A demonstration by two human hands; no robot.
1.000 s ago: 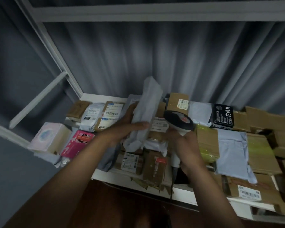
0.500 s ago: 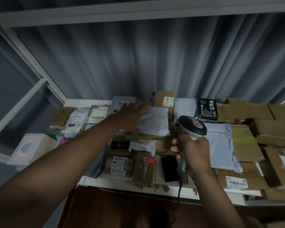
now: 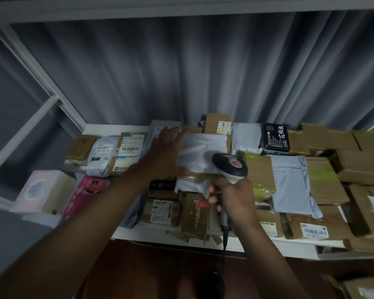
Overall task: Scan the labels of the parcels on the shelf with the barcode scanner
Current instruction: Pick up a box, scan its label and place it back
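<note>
A white shelf (image 3: 117, 128) carries many parcels: brown boxes, grey and white poly bags. My left hand (image 3: 162, 152) lies flat with straight fingers on the left end of a white poly bag parcel (image 3: 203, 151) that rests on the pile at mid-shelf. My right hand (image 3: 233, 196) grips the handle of a barcode scanner (image 3: 230, 165), whose dark head with a red mark sits just over the bag's right corner. The scanner's cable hangs down below my wrist. No label shows on the bag's upper face.
Labelled parcels lie left of my hand, among them a box with barcodes (image 3: 129, 152) and a grey bag (image 3: 100, 155). A black packet (image 3: 274, 137) and brown boxes (image 3: 354, 162) fill the right side. A pink box (image 3: 85, 194) and a tissue box (image 3: 39, 190) sit at left.
One second ago my left hand held the white bag upright; it has since laid the bag flat on the pile and rests on it. The scanner hand shifted right, then held steady.
</note>
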